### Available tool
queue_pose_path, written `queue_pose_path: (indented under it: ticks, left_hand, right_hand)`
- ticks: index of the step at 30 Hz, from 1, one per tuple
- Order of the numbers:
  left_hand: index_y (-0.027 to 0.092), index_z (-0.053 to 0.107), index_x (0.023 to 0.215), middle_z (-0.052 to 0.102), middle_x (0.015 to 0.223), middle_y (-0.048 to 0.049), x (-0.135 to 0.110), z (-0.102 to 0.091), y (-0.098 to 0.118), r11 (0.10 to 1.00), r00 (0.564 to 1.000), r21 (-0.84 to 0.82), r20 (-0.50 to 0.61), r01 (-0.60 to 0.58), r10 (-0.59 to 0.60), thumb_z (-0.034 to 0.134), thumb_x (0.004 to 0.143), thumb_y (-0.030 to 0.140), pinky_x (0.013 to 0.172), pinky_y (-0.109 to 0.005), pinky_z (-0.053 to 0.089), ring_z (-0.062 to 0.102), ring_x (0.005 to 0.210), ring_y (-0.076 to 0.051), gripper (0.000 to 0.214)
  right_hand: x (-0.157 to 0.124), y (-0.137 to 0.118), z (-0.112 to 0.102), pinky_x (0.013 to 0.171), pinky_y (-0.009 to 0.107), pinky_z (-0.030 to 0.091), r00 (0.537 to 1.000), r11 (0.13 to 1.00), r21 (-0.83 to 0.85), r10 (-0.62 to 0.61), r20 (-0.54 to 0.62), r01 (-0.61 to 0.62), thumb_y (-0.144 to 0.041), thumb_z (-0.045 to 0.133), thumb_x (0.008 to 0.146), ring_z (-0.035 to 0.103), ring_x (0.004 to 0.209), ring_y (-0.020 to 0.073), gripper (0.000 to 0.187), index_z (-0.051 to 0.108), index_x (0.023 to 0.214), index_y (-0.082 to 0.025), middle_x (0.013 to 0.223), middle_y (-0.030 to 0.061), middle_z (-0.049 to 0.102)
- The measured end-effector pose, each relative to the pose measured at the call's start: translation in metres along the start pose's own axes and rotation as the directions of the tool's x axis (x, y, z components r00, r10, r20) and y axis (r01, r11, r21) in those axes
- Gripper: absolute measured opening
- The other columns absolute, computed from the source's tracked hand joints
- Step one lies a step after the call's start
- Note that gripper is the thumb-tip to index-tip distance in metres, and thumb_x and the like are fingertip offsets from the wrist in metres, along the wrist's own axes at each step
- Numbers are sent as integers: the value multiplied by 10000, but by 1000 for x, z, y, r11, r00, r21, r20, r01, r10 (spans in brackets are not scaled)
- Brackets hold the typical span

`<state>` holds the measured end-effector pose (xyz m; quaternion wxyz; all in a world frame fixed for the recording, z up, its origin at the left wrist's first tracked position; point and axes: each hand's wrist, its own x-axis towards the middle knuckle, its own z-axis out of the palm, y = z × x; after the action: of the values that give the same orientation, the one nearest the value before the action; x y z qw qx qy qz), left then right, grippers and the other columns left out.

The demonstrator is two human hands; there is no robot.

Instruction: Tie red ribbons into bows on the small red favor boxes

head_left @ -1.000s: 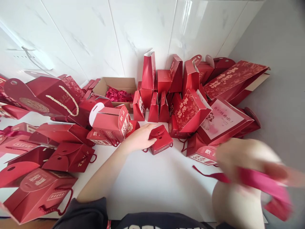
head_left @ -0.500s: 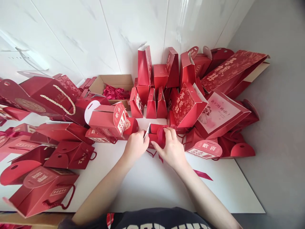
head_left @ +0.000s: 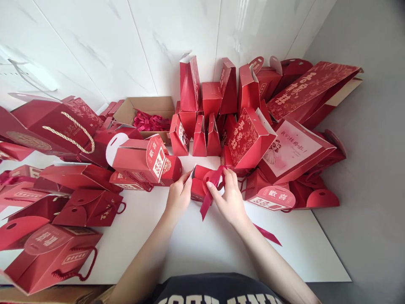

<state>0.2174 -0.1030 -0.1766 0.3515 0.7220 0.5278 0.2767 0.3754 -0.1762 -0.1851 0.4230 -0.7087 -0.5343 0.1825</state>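
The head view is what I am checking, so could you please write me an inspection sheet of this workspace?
Surface: white table, boxes along its back and left.
Job's things: small red box, open at the top; magenta ribbon at its right side, one end hanging over the front.
Clutter: red gift boxes crowded together; cardboard carton holding a ribbon pile.
Hands: left hand grips the box's left edge; right hand grips the ribbon.
Cables: thin cable by the wall, far left.
Surroundings: tiled wall behind, grey wall to the right.
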Motion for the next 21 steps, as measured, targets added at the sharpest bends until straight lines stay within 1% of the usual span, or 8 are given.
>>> queue_pose_path:
  ticks: [2,4,6,8,10,13,16,21]
  left_hand:
    - [206,539,1377,709,775,-33,-2,2,-1,1000,1000,0,-6,14,-14,359,979,417,631,-279,505,658,689,-198,485]
    - [185,517,1398,683,692,-30,-2,4,-3,997,998,39,-17,61,-60,348,981,461,577,-289,488,638,609,-204,528]
    - [171,553,1366,689,688,-45,-2,4,-5,991,995,94,-40,90,-87,343,982,468,599,-316,501,656,626,-230,529]
    - [163,572,1341,734,820,-82,-1,3,-5,988,995,138,-81,63,-52,355,984,422,697,-348,532,698,761,-263,491]
    - [180,558,1351,739,1042,-100,0,1,-4,987,992,158,-120,-14,34,375,980,349,806,-359,542,704,932,-271,447]
    - [245,542,1363,658,1286,-42,-1,-2,-1,978,980,126,-93,-164,177,372,972,240,962,-336,519,649,1135,-219,426]
    - [273,549,1359,580,1392,18,-3,-1,-2,960,961,68,-44,-271,274,329,951,131,1119,-322,424,540,1292,-159,485]
    - [254,534,1382,448,1508,7,-4,6,-8,952,953,-55,2,-302,303,302,923,87,1194,-348,334,408,1400,-158,541]
  right_hand:
    - [0,2,1,888,455,522,1000,1000,15,5,26,-5,-534,474,932,558,1186,318,601,348,1414,-198,1446,174,407]
    - [0,2,1,887,449,517,997,999,38,5,83,-9,-503,439,955,582,1128,300,527,383,1385,-203,1356,157,486]
    - [1,2,0,856,432,523,993,998,62,4,120,-11,-486,417,969,612,1032,274,475,412,1356,-210,1268,137,537]
    - [1,1,0,815,416,530,992,997,69,6,126,-14,-488,419,969,623,946,253,474,414,1351,-208,1224,128,551]
    - [1,2,1,782,406,532,991,998,66,8,132,-17,-493,422,967,621,875,237,486,408,1357,-202,1198,123,557]
    - [0,3,3,784,405,532,991,998,67,-1,132,-8,-494,423,968,619,870,234,499,402,1370,-199,1226,128,551]
    - [-1,4,6,813,413,533,991,997,75,-24,130,14,-490,419,972,621,959,253,515,378,1399,-206,1320,143,513]
    - [0,8,7,888,433,516,992,996,87,-32,126,21,-487,425,971,592,1088,276,520,367,1403,-204,1349,147,499]
